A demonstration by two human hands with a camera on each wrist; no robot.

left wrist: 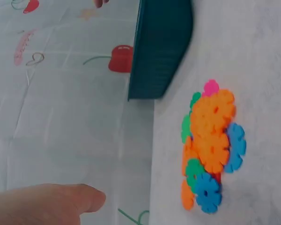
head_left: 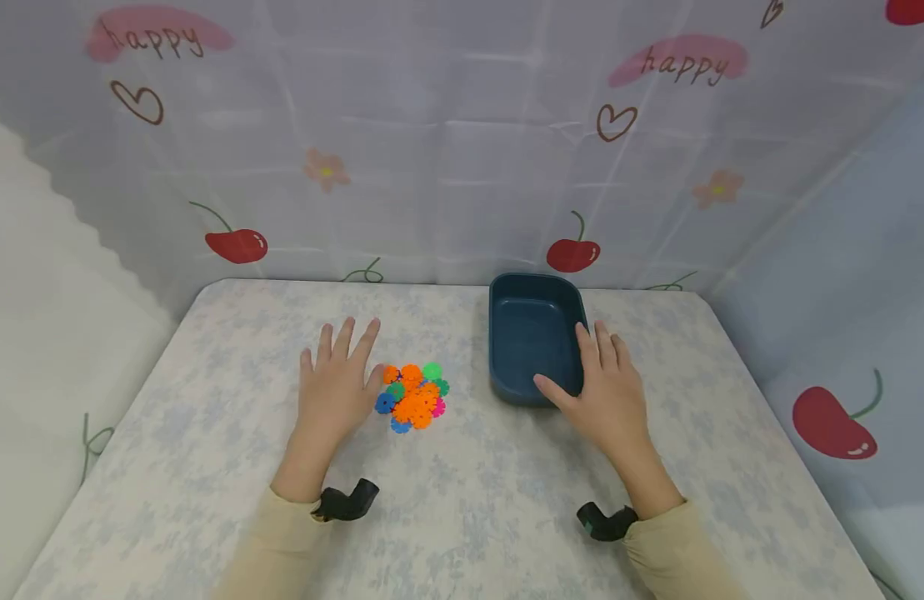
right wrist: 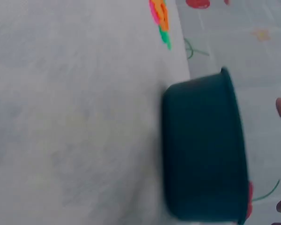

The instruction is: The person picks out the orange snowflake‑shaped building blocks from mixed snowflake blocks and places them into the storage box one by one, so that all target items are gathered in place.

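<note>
A small pile of flower-shaped plastic discs (head_left: 414, 400), mostly orange with some blue, green and pink, lies on the table; the left wrist view shows the discs (left wrist: 210, 136) overlapping. Just left of the pile is my left hand (head_left: 336, 392), its fingers spread and holding nothing. A dark teal rectangular bin (head_left: 517, 385) stands right of the pile, and I see no discs in it. My right hand (head_left: 607, 396) is at the bin's near right corner with fingers spread; whether it touches the rim I cannot tell. The right wrist view shows the bin's outer wall (right wrist: 201, 150).
The pale marbled table (head_left: 469, 517) reaches back to a hanging cloth (head_left: 447, 150) printed with cherries and hearts. More cloth (head_left: 844, 292) hangs at the right side. Black wrist pieces (head_left: 349, 502) sit at both sleeve cuffs.
</note>
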